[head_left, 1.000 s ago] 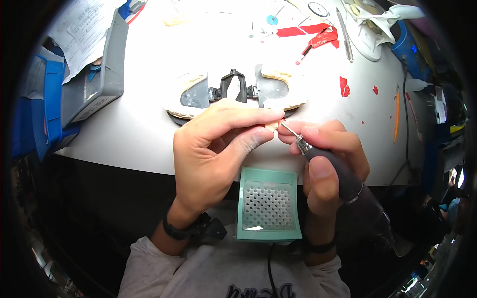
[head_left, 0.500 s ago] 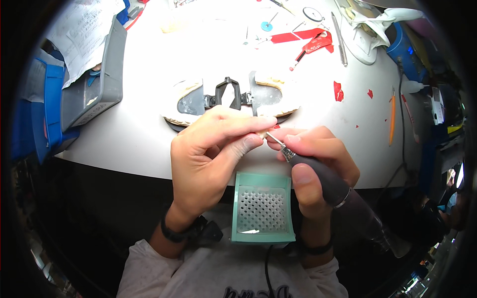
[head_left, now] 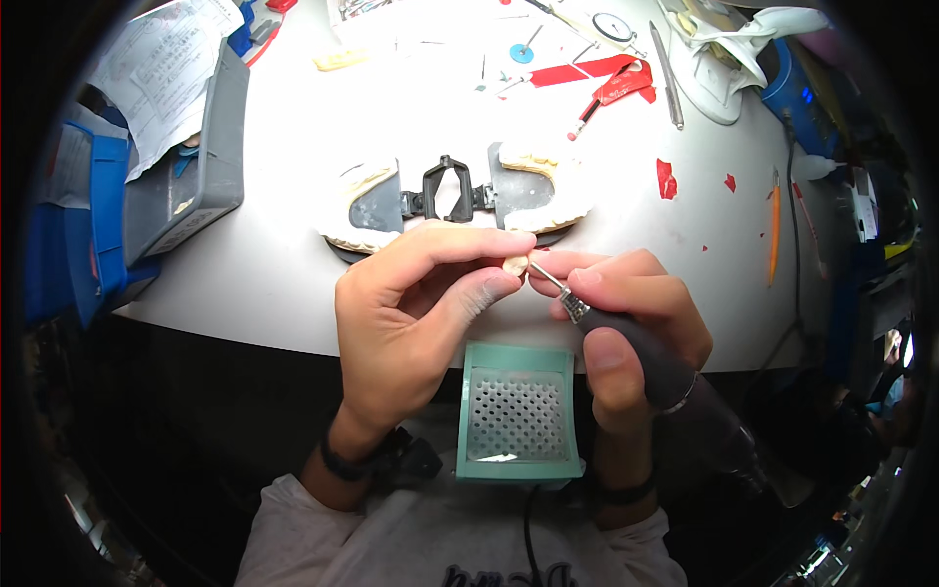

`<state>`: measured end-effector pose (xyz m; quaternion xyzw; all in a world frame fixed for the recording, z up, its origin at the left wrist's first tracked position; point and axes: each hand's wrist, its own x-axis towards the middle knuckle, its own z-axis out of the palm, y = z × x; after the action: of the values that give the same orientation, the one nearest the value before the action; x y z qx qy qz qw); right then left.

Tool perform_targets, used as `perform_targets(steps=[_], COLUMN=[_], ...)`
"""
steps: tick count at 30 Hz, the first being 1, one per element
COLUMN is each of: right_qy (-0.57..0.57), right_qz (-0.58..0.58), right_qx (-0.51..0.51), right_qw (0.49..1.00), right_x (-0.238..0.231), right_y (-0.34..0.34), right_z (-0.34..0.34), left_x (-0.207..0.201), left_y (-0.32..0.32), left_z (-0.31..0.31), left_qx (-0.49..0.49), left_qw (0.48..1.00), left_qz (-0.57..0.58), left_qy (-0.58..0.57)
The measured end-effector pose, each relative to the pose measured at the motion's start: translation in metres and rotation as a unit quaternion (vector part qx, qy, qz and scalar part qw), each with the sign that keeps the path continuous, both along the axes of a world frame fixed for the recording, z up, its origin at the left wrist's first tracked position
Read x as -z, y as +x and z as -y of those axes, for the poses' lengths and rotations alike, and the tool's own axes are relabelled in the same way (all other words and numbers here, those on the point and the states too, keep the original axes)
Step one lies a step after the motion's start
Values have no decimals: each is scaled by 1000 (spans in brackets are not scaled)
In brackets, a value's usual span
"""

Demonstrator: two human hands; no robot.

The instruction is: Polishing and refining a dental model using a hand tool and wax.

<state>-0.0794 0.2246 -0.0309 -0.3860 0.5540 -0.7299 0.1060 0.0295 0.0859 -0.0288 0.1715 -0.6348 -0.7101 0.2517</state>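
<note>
Between the thumb and fingertips of my left hand (head_left: 396, 313) is a small cream dental crown (head_left: 515, 265). My right hand (head_left: 650, 298) grips a dark rotary handpiece (head_left: 636, 354) like a pen. Its thin metal bur (head_left: 546, 275) points at the crown, the tip touching or very close to it; I cannot tell which. Just beyond my hands lie two cream dental casts, the left cast (head_left: 344, 237) and the right cast (head_left: 565, 207), joined by a black hinged articulator (head_left: 430, 203). My left fingers partly cover the left cast.
Below my hands, a teal-framed suction grille (head_left: 518, 416) sits at the table edge. A grey bin (head_left: 223, 137) with papers stands left. Red strips (head_left: 587, 70), a metal tool (head_left: 668, 78), a blue disc (head_left: 522, 53) and an orange pencil (head_left: 775, 235) lie on the white table.
The crown shows more fully between my left fingers. My right hand and the handpiece have shifted slightly right and down, with the bur drawn back a little.
</note>
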Motion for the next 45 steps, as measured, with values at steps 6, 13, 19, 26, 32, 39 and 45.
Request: perform_targets(steps=[6, 13, 19, 26, 32, 39, 45], right_qy=[-20, -9, 9, 8, -1, -12, -8], right_qz=[-6, -1, -7, 8, -5, -12, -7], right_qx=[-15, -9, -10, -18, -2, 9, 4], right_qw=[1000, 1000, 1000, 1000, 1000, 1000, 1000], right_x=[5, 3, 3, 0, 4, 3, -1], right_y=[-1, 1, 1, -1, 2, 4, 5], right_z=[0, 0, 0, -1, 0, 2, 3], left_x=[-1, -4, -1, -2, -3, 1, 1], left_y=[1, 2, 1, 0, 2, 0, 1], left_z=[-1, -2, 0, -1, -1, -3, -4], left_qx=[19, 17, 15, 14, 16, 12, 0], left_qw=[997, 997, 999, 999, 998, 997, 998], left_qz=[-13, -19, -19, -23, -24, -51, -52], left_qy=[68, 69, 46, 45, 51, 48, 42])
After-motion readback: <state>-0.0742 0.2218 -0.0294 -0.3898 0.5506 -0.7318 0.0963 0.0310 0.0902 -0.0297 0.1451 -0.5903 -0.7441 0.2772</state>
